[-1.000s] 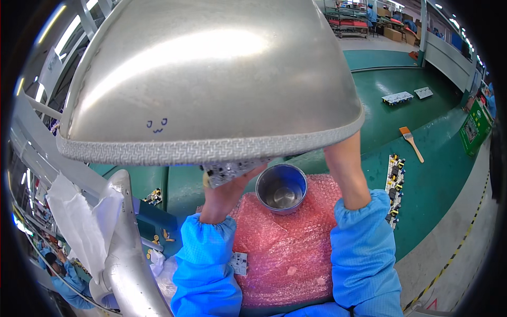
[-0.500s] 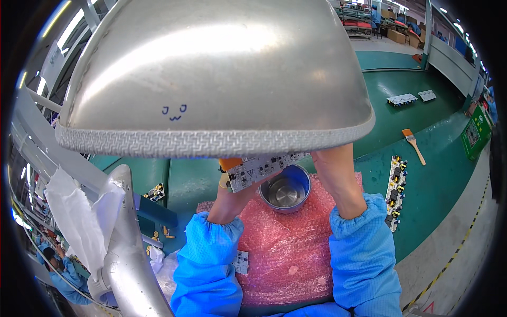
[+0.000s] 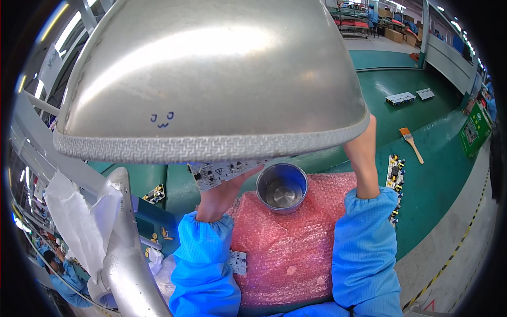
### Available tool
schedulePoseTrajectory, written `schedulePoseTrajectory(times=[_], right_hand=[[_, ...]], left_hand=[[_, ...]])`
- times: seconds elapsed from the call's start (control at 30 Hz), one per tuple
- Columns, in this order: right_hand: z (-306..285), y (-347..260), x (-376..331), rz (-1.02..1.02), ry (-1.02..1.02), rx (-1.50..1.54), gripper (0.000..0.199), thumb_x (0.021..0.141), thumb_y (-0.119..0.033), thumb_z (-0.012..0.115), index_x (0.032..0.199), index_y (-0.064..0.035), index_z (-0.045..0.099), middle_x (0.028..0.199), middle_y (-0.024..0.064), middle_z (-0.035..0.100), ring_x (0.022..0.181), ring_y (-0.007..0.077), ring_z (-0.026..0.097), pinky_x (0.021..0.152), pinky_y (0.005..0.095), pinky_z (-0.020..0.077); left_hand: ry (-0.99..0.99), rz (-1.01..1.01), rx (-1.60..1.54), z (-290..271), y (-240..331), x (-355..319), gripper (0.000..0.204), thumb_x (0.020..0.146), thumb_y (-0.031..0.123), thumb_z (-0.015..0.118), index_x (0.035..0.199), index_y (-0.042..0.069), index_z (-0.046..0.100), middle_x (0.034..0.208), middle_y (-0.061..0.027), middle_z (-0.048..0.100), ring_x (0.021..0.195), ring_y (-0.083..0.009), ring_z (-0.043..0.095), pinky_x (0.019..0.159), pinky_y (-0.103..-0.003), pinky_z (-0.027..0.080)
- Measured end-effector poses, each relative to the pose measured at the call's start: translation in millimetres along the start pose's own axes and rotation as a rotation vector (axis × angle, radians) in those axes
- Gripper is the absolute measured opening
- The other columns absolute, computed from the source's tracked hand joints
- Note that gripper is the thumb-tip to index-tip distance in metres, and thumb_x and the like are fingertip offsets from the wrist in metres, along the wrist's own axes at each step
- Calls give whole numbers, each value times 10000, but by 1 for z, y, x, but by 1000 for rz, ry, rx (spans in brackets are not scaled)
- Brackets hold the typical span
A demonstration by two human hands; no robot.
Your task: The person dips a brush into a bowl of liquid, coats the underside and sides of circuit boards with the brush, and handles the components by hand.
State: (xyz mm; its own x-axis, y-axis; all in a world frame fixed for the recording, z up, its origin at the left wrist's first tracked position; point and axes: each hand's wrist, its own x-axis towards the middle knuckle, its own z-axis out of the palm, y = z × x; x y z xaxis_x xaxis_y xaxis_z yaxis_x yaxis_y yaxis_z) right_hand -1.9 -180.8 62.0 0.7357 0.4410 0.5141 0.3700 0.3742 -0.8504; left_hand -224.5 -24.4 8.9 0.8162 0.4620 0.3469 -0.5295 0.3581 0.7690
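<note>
A large metal hood (image 3: 222,90) with a grey textured rim covers much of the upper view. Beneath its rim my left hand (image 3: 229,191) holds a white circuit board (image 3: 214,175) that carries small black parts; the board's far side and most fingertips are hidden. My right hand (image 3: 364,138) reaches behind the hood's right corner, so its fingers cannot be seen. Between my forearms a round metal cup (image 3: 282,190) stands on pink bubble wrap (image 3: 285,253). Beside my left sleeve lies a small white board piece (image 3: 237,262).
To the right lie a long populated circuit board (image 3: 394,182) and a wooden-handled brush (image 3: 411,145). Two white boards (image 3: 400,99) rest farther back on the green bench (image 3: 422,195). At left a metal duct arm (image 3: 121,248) rises, with white cloth (image 3: 84,216) draped on it.
My left hand and the board have shifted left and lower. My right hand has moved right and farther away, leaving the board. An orange thing beside the board is out of sight now.
</note>
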Motion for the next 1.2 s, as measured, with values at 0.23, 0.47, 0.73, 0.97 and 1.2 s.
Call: schedulePoseTrajectory(times=[0.23, 0.47, 0.73, 0.97, 1.2], right_hand=[[6, 5, -2, 38, -9, 182, 238, 794, -87, 663, 969, 68, 620, 833, 92, 658, 728, 130, 631, 679, 241, 506], [-16, 20, 13, -25, 83, -115, 205, 801, -76, 676, 960, 47, 635, 860, 67, 653, 756, 107, 619, 691, 229, 486], [-12, 9, 3, -289, -89, -62, 217, 752, 10, 691, 965, 11, 651, 857, 61, 671, 783, 127, 624, 719, 244, 478], [-11, -3, -1, -390, -341, -127, 216, 705, 33, 712, 916, 2, 678, 869, 101, 683, 787, 201, 668, 685, 289, 507], [2, 1, -4, -521, -177, -211, 210, 705, 22, 716, 911, 0, 683, 870, 109, 680, 780, 207, 668, 669, 298, 512]], left_hand=[[189, 3, -2, 2, -4, -1, 752, 887, 624, 331, 1403, 79, 277, 1422, -192, 314, 1262, -499, 321, 1048, -579, 287], [221, 67, -75, 5, 11, -1, 789, 859, 651, 368, 1399, 80, 299, 1415, -190, 333, 1259, -498, 325, 1034, -560, 305], [275, 68, -112, 7, 15, 3, 824, 816, 641, 457, 1397, 78, 303, 1405, -206, 342, 1242, -532, 318, 1041, -526, 318], [259, 139, -70, -9, 19, 4, 860, 751, 630, 557, 1390, 109, 313, 1457, -214, 217, 1274, -552, 231, 1060, -536, 298], [309, 35, -59, -2, 15, 5, 862, 747, 613, 575, 1395, 114, 303, 1468, -200, 192, 1272, -551, 225, 1075, -565, 258]])
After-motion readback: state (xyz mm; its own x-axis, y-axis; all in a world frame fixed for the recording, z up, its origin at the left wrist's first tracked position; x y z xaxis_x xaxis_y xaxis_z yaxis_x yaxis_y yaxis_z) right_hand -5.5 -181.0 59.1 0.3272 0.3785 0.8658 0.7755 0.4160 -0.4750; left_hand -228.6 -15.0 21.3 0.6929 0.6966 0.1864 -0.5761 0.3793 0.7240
